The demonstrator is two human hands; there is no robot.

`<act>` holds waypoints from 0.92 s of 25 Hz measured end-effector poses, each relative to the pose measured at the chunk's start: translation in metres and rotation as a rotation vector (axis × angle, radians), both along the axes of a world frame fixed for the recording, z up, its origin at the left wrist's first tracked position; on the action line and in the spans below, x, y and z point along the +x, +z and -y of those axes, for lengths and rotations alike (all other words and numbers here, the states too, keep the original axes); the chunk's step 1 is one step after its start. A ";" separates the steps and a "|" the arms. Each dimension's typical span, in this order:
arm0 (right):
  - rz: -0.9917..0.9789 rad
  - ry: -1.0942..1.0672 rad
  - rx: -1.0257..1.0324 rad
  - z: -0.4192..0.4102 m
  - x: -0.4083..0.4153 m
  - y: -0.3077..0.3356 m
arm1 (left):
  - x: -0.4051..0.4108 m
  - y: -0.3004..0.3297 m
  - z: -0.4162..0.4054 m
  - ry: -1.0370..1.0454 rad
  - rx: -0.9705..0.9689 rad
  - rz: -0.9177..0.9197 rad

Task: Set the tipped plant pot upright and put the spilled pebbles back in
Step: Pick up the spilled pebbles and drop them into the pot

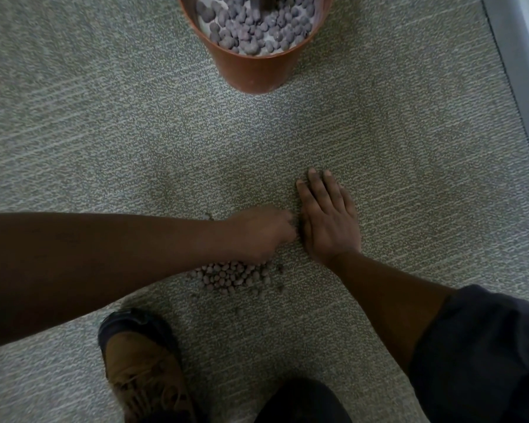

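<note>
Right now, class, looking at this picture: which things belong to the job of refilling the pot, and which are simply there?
Part of the job:
- orange pot, upright, pebbles inside
- spilled pebbles on the carpet
- left hand, curled at the pile
- right hand, flat on the carpet

Just there:
- carpet
- tan shoe
- grey skirting

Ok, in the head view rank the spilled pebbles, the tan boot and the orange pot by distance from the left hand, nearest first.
1. Spilled pebbles: piled on the carpet right against the left hand, on its near side.
2. Tan boot: lower left, toward the person.
3. Orange pot: upright at the top of the view, farthest off.
</note>
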State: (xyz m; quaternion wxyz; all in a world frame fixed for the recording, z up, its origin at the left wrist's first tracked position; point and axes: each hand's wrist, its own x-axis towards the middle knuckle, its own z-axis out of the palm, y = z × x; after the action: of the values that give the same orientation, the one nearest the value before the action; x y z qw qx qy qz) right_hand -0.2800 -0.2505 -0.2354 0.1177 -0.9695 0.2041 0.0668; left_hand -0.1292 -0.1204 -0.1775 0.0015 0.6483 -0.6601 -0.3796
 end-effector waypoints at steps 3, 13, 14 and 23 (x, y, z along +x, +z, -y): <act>-0.006 0.002 0.012 0.000 0.000 0.002 | 0.009 0.001 -0.003 0.116 -0.031 -0.209; -0.014 0.004 -0.004 0.001 -0.002 -0.002 | 0.067 0.032 0.011 0.927 0.772 -1.757; -0.018 0.002 -0.005 0.001 -0.002 -0.002 | 0.069 0.039 0.016 0.941 0.742 -1.765; -0.015 0.003 -0.006 0.001 -0.002 -0.003 | 0.093 0.123 0.053 1.525 0.150 -1.640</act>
State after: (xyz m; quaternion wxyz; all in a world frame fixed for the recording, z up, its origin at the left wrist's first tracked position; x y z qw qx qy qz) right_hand -0.2820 -0.2510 -0.2381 0.1134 -0.9696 0.2039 0.0736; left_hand -0.0365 -0.1732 -0.0544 0.6287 0.4352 0.1346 -0.6303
